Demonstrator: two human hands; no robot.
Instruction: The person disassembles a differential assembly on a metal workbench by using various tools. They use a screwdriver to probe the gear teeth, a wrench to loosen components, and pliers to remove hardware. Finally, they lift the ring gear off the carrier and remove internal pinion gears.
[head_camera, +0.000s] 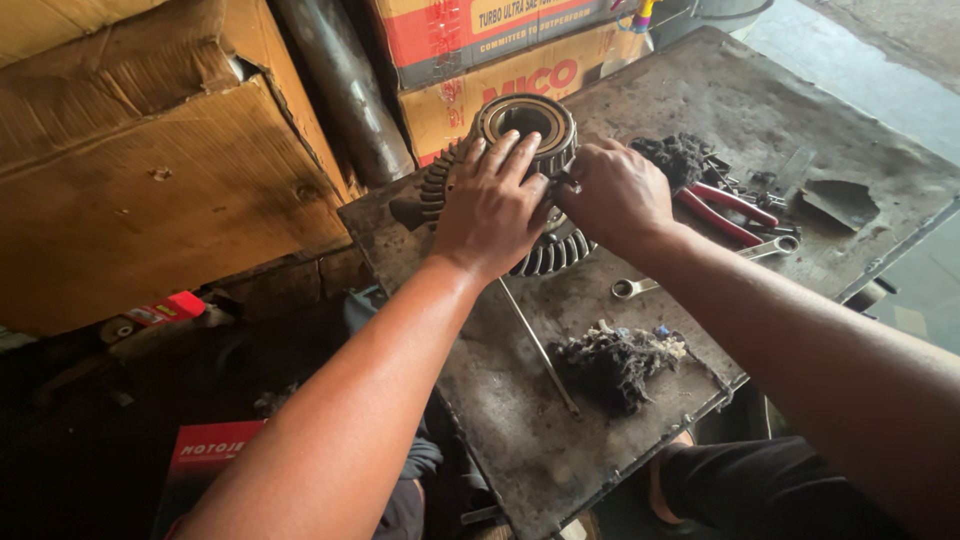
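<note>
We count, taking the counter as landmark:
- Hands: two, left hand and right hand, both on the gear.
- Toothed gear assembly: one, at the counter's far corner.
- Red-handled pliers: one.
- Wrench: one.
- Greasy rag wads: two.
- Thin rod: one.
- Cardboard boxes beyond it: at least three.

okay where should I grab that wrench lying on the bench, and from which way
Take the wrench by its bare shaft, midway between the two ends, probably coming straight down from above. It lies flat on the metal bench, so fingers can pinch its long edges there. Its far end sits by the red-handled pliers, which crowd that side.
</note>
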